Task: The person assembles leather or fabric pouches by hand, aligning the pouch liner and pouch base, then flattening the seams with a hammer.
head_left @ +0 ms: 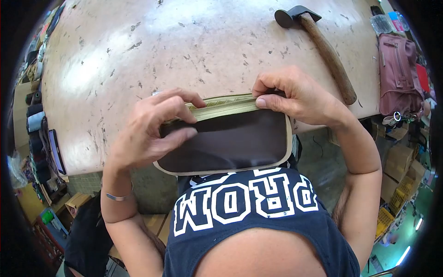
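A dark brown pouch (230, 141) with beige trim and a beige zipper along its top hangs over the near edge of the worn table (184, 46). My left hand (150, 129) grips the pouch's left end, thumb on the brown face and fingers over the zipper edge. My right hand (290, 94) pinches the zipper at the pouch's top right corner, fingers closed on it.
A hammer (318, 46) with a wooden handle lies at the table's far right. A maroon bag (399, 74) sits on the right edge. Spools and clutter line the left side, with cardboard boxes and yellow crates (399, 194) below on the floor.
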`<state>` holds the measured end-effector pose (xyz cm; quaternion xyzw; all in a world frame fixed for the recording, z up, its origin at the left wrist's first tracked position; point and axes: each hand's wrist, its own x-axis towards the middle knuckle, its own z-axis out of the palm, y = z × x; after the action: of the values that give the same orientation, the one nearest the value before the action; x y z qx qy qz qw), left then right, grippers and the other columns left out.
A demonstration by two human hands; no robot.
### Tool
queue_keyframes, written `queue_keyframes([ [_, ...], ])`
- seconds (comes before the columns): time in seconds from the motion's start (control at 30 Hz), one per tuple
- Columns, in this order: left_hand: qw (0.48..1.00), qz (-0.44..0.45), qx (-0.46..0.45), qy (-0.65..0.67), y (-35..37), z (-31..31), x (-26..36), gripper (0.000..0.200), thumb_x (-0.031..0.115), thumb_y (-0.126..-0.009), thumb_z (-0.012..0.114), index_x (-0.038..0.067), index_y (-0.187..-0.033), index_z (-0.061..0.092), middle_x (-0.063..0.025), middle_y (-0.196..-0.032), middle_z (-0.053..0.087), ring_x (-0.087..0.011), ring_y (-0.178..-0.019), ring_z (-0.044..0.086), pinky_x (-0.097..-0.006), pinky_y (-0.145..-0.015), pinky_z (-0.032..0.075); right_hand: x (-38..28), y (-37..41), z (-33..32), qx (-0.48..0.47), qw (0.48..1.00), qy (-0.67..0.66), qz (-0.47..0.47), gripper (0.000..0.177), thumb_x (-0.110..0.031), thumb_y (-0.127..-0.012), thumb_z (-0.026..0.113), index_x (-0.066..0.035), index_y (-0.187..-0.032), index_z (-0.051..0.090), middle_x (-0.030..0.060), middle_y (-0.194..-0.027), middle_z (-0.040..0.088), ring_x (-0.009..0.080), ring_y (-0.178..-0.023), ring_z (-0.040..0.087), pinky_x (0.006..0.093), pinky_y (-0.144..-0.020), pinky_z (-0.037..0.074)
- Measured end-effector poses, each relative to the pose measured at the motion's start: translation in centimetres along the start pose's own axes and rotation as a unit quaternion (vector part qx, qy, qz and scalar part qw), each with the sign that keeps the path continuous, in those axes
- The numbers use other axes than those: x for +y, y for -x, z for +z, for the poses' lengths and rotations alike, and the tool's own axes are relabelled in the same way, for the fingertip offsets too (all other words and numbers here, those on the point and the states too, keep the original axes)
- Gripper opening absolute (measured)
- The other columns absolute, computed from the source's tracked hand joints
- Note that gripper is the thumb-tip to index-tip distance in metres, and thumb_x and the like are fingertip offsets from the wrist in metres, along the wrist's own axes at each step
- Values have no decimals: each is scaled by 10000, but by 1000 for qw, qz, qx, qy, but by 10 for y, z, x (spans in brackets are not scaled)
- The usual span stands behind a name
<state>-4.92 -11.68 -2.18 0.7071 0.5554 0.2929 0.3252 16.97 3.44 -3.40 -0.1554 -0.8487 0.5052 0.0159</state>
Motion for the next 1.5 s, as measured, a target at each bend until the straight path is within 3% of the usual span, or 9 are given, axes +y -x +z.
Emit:
queue_keyframes([
  [0.1, 984, -136, -43, 105, -9, -8, 12, 137, 96, -759, 639, -7, -817, 568, -84, -873, 622, -136, -783, 570, -264, -688, 467, -3, 1, 2, 13, 1000, 20, -14, 115, -96, -789, 604, 10, -826, 580, 135, -673, 585, 224, -607, 559, 326, -579, 441],
  [0.2, 966, -221, -89, 99, -29, -9, 23, 188, 120, -792, 627, -29, -899, 585, -80, -872, 615, -119, -786, 558, -246, -714, 457, -9, 3, 2, 21, 999, 36, -34, 118, -101, -782, 610, 7, -820, 581, 146, -680, 591, 252, -618, 571, 336, -582, 445],
  [0.23, 960, -223, -102, 135, -31, -6, 19, 252, 128, -797, 636, -36, -986, 601, -57, -851, 616, -102, -764, 554, -232, -714, 454, -10, 3, 2, 24, 998, 34, -36, 118, -102, -780, 611, 6, -817, 580, 146, -679, 590, 256, -616, 571, 339, -582, 445],
  [0.43, 915, -286, -174, 224, -37, -3, 15, 272, 93, -766, 668, -49, -992, 620, -17, -798, 629, -63, -724, 542, -206, -671, 452, -9, 7, 4, 33, 998, 34, -34, 111, -97, -774, 613, 3, -805, 575, 140, -661, 581, 251, -605, 567, 345, -574, 441],
  [0.97, 907, -304, -144, 252, -36, 1, 20, 155, 47, -747, 690, -36, -859, 623, 21, -694, 593, -25, -616, 504, -169, -548, 407, -7, 5, -1, -14, 999, -34, 8, 138, -124, -791, 589, 12, -813, 577, 117, -620, 540, 175, -552, 499, 298, -536, 415],
  [1.07, 910, -299, -144, 250, -33, 0, 20, 138, 40, -746, 688, -31, -845, 623, 22, -693, 594, -24, -620, 506, -167, -553, 409, -9, 2, 4, -28, 998, -60, 21, 132, -122, -794, 591, 5, -805, 558, 30, -610, 490, 93, -566, 443, 241, -507, 361],
  [1.17, 911, -294, -130, 257, -29, 2, 23, 120, 27, -749, 679, -28, -842, 625, 20, -696, 599, -24, -622, 508, -166, -560, 415, -10, 2, 3, -39, 995, -88, 20, 139, -127, -795, 595, 7, -808, 561, 53, -606, 491, 103, -561, 453, 249, -507, 369],
  [1.27, 903, -317, -122, 264, -31, 3, 28, 109, 16, -750, 672, -26, -838, 625, 18, -700, 603, -24, -624, 510, -168, -566, 420, -18, 0, 2, -48, 998, 10, 26, 178, -178, -788, 576, -3, -823, 594, 161, -701, 592, 266, -630, 564, 349, -616, 444],
  [1.5, 931, -278, -105, 212, -27, 7, 32, 100, 5, -754, 662, -27, -837, 616, 17, -703, 599, -26, -631, 514, -171, -580, 428, -20, -4, 15, -23, 999, 37, -27, 180, -176, -762, 591, -3, -815, 595, 185, -704, 594, 311, -666, 581, 377, -644, 450],
])
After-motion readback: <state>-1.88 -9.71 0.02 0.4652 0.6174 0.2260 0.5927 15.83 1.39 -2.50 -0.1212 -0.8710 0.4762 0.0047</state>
